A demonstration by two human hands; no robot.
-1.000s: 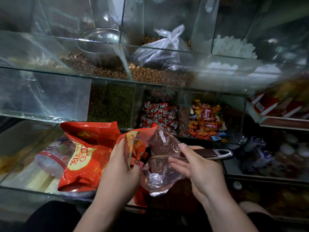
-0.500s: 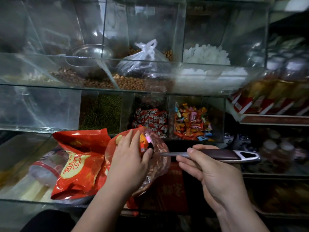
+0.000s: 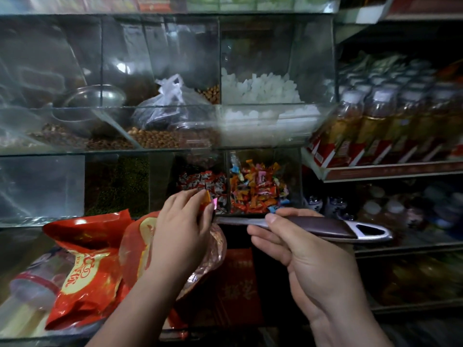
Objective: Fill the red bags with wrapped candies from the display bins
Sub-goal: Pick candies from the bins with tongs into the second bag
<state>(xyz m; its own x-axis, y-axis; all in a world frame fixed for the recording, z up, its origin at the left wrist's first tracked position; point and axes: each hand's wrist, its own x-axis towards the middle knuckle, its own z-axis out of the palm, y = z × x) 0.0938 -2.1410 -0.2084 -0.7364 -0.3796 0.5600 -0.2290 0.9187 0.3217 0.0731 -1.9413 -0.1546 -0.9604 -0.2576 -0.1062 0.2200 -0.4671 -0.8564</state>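
The right hand gripped the dark handle of a metal utensil, thumb on top. Its working end was hidden behind the left hand, which pinched orange and pink wrapped candies just above a half-clear red bag. Another red bag lay just left. Behind, red-and-white candies and mixed-colour candies filled neighbouring glass bins.

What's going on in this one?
A person is at a shop's glass candy bins. Their left hand pinches a few wrapped candies over a red bag. Their right hand grips a brown-handled utensil, its head hidden behind the left hand. A second red bag lies alongside.
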